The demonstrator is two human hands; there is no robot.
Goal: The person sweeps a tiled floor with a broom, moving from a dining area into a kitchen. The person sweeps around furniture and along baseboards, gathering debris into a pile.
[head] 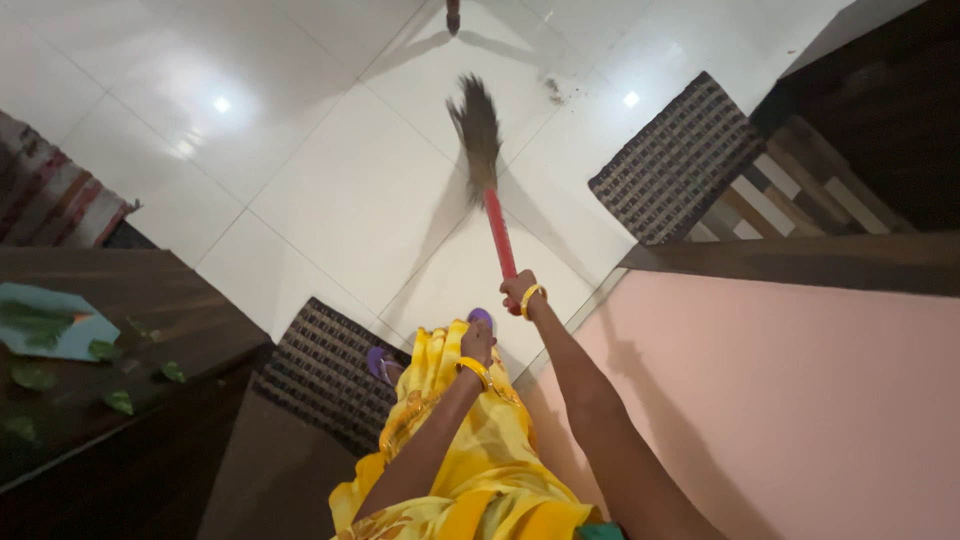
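My right hand [519, 292] grips the red handle [499, 232] of a grass broom whose brown bristle head [477, 130] rests on the glossy white floor tiles ahead. A gold bangle circles that wrist. My left hand [477, 343] clutches a bunched fold of my yellow garment [470, 450] at waist height, also with a gold bangle. A small patch of dark dirt [553, 92] lies on the tiles to the right of the bristles. My foot in a purple sandal [378, 362] shows beside the garment.
A woven dark doormat [320, 370] lies under my feet and another [675, 160] lies ahead on the right beside striped wood steps. A dark wooden table [130, 320] with leaves stands on the left. A pink wall [790, 400] is on the right.
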